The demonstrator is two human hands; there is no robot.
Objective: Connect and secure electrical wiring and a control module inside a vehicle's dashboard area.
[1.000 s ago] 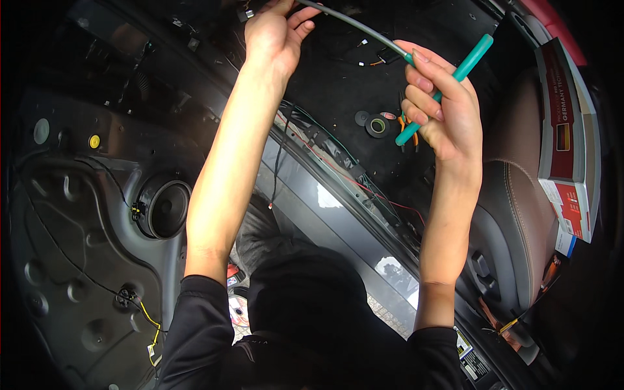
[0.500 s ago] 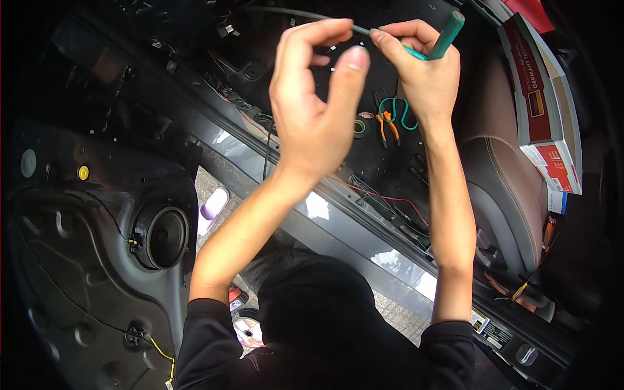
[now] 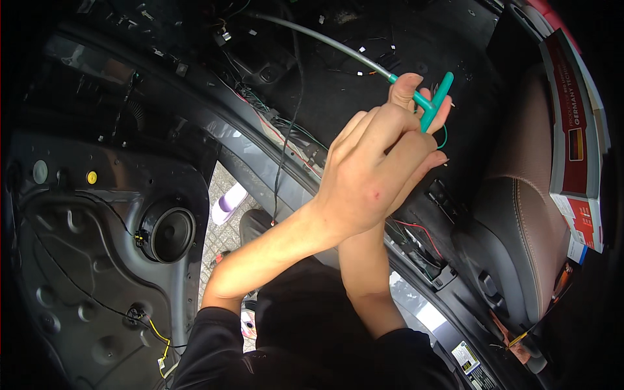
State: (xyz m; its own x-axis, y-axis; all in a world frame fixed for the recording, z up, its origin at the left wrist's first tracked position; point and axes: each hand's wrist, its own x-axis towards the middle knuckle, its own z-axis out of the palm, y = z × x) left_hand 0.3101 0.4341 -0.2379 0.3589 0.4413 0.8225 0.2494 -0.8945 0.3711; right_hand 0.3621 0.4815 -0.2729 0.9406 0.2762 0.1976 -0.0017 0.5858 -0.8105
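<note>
A teal T-handle tool [image 3: 437, 97] with a long grey shaft [image 3: 325, 42] reaches up and left into the dark car footwell. My right hand [image 3: 407, 88] is closed around the teal handle, with its thumb on top where the shaft meets the handle. My left hand [image 3: 374, 172] crosses in front of it, back toward me. Its fingers lie together over my right hand and hide most of it. Whether the left fingers also grip the tool is hidden.
An open car door panel with a round speaker [image 3: 168, 233] and a yellow plug [image 3: 91, 177] is at left. Loose wiring [image 3: 286, 130] runs along the sill. A brown leather seat [image 3: 520, 214] and a red-and-white box [image 3: 572, 130] are at right. A pale shoe [image 3: 229, 201] rests on paving.
My left hand has come down off the grey shaft and now lies across my right hand. The teal handle sits lower and further right in view.
</note>
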